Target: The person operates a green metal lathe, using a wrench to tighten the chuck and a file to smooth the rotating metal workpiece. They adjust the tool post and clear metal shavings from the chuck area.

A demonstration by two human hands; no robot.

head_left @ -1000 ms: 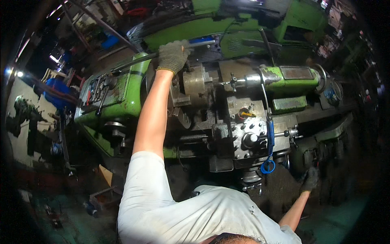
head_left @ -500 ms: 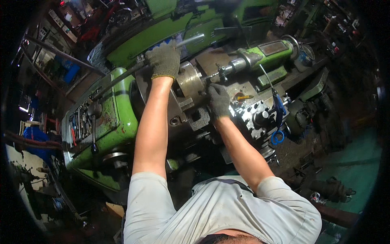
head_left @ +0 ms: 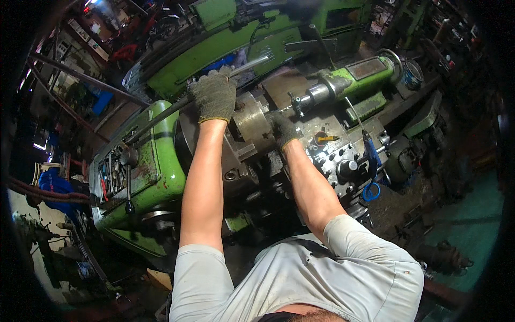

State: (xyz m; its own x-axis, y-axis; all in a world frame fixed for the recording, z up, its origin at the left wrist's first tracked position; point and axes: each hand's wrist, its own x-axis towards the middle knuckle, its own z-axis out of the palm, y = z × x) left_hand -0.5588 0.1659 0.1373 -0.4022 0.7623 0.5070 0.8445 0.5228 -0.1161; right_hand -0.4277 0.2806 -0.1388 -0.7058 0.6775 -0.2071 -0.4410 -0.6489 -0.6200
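My left hand (head_left: 213,97), in a grey-green knit glove with a yellow cuff edge, is closed around a long metal bar (head_left: 161,119). The bar slants over the green headstock, and its bright end (head_left: 256,61) sticks out beyond the glove. Below that hand, a thick metal cylinder (head_left: 252,119) sits in the jaws of the lathe chuck (head_left: 232,144). At the cylinder's right end is my right hand (head_left: 285,129), gloved in dark grey. Its fingers are dark and partly hidden, so their grip is unclear. The tailstock drill chuck (head_left: 296,103) points toward this hand.
The green tailstock (head_left: 358,80) stands to the right. On the carriage lie a yellow-handled tool (head_left: 327,139) and a blue air gun (head_left: 370,150) with a coiled blue hose (head_left: 371,191). Small tools fill a tray (head_left: 113,173) on the headstock, beside a lever (head_left: 129,185).
My right hand has moved left, closer against the cylinder's end face. My left hand stays on the bar. The whole view has shifted slightly.
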